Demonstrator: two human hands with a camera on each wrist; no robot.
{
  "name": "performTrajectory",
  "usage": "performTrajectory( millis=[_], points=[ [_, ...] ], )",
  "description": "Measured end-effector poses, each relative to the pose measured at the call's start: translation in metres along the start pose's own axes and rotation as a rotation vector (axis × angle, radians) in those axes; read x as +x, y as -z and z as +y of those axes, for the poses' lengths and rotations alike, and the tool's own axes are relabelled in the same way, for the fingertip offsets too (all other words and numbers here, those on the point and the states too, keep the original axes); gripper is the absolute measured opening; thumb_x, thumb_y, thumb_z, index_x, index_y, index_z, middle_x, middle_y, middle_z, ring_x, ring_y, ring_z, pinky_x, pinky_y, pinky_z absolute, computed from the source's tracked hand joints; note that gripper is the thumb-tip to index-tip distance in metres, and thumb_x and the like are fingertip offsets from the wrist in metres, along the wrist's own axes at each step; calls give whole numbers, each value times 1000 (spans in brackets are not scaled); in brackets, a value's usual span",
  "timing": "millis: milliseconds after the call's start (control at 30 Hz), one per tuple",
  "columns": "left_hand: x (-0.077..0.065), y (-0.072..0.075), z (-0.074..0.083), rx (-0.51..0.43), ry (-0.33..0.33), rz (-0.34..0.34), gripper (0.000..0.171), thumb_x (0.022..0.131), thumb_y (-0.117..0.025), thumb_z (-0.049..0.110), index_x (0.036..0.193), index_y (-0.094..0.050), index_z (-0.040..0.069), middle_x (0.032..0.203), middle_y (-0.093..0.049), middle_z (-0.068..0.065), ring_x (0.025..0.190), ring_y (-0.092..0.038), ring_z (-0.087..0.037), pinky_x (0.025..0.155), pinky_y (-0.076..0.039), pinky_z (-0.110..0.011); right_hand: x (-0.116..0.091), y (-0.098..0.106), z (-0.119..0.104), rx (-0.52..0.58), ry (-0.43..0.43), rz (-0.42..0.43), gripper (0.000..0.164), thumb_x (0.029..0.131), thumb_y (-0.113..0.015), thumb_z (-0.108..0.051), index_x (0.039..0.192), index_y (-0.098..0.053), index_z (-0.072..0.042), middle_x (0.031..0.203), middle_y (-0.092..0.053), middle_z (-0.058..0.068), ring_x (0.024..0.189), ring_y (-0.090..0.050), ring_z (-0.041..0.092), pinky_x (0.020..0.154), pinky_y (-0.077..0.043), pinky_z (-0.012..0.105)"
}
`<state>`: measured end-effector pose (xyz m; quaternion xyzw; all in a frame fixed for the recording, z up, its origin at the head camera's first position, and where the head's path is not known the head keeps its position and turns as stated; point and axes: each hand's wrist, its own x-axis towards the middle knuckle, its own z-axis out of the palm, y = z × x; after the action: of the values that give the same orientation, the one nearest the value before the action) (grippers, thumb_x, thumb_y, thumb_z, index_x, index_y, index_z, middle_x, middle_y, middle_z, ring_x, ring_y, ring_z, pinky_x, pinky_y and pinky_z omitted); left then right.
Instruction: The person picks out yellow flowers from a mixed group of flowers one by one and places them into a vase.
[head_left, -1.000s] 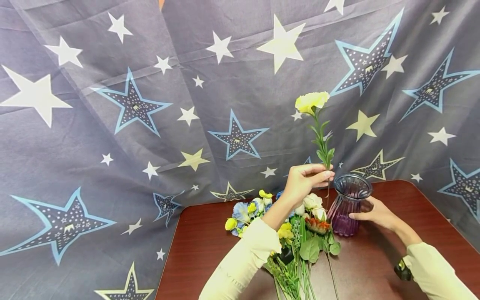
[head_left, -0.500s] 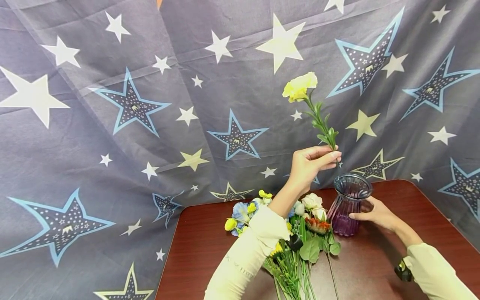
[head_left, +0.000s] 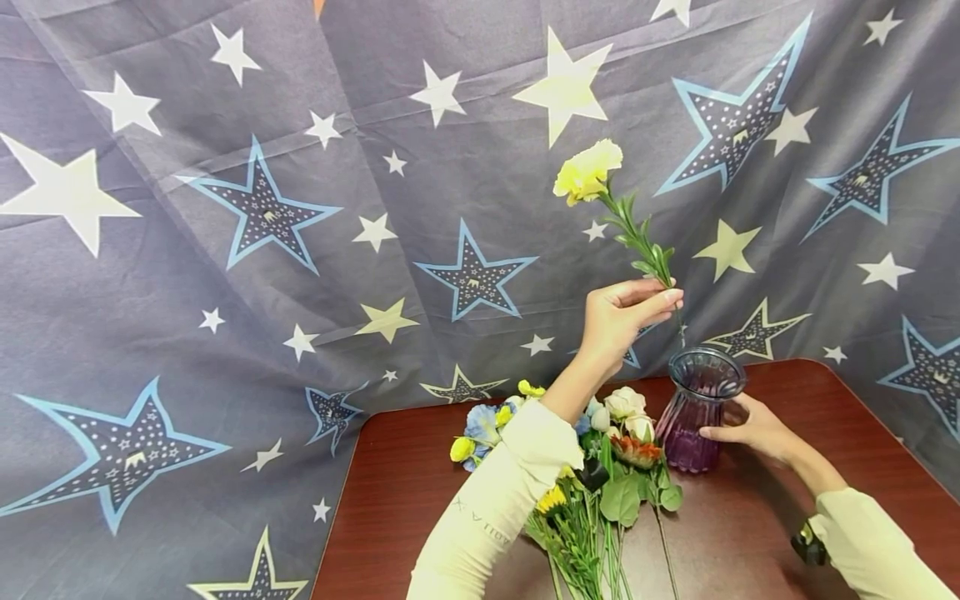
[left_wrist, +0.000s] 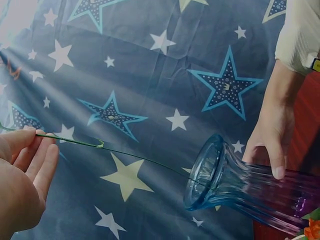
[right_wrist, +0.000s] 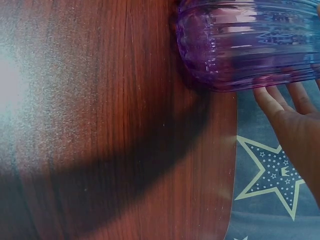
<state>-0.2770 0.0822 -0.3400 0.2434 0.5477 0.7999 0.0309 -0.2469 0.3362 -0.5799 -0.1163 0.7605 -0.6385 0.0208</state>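
Observation:
Thumb and fingers of my left hand (head_left: 618, 321) pinch the stem of a yellow carnation (head_left: 588, 172) above the table. Its bloom leans up and left, and the bare lower stem (left_wrist: 142, 157) runs into the mouth of a ribbed glass vase (head_left: 693, 412), blue at the top and purple below. That vase stands upright on the table. From its right side my right hand (head_left: 753, 429) grips it, thumb in front and fingers partly hidden behind. In the right wrist view the fingers (right_wrist: 267, 100) lie along the glass.
Several flowers lie in a pile left of the vase, among them white roses (head_left: 625, 402), a blue bloom (head_left: 482, 423) and an orange flower (head_left: 636, 451), with green stems (head_left: 577, 550) toward the near edge. A star-patterned cloth (head_left: 420, 250) hangs behind the brown table (head_left: 397, 483).
My left hand has risen with the carnation, whose bloom has tipped left while the stem's lower end has come over the vase mouth. My right hand and the vase have stayed put.

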Motion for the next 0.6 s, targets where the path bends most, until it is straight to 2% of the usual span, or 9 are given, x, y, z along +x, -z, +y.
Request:
performTrajectory(
  millis=[133,300,400,600],
  points=[
    [2,-2,-5,25,-3,7,18,88,-75,-6,105,-74,-12,105,-74,-30,83,-79,-23,78,-64,-36,-1,-1,-1,8,-5,-1,68,88,-75,1,148,-42,3,115,-67,-26,109,-64,-7,89,-54,17],
    [4,-4,-9,24,-14,-6,20,88,-74,-6,107,-73,-14,105,-73,-31,84,-79,-23,78,-64,-37,-3,-1,-1,-17,-12,3,68,89,-75,-2,148,-42,5,115,-65,-27,108,-63,-8,89,-54,16],
    [6,-5,-9,18,-34,-14,21,89,-74,-7,108,-73,-14,106,-73,-32,85,-79,-26,80,-64,-41,-4,0,-1,-22,-9,6,65,89,-75,-1,146,-45,2,116,-64,-29,108,-63,-8,89,-53,16],
    [11,-8,-4,27,-67,-29,23,90,-72,-6,111,-72,-14,106,-71,-35,90,-78,-31,83,-63,-44,-4,0,-2,25,16,-1,58,88,-75,2,140,-54,-15,117,-65,-27,109,-64,-7,89,-53,15]
  ],
)
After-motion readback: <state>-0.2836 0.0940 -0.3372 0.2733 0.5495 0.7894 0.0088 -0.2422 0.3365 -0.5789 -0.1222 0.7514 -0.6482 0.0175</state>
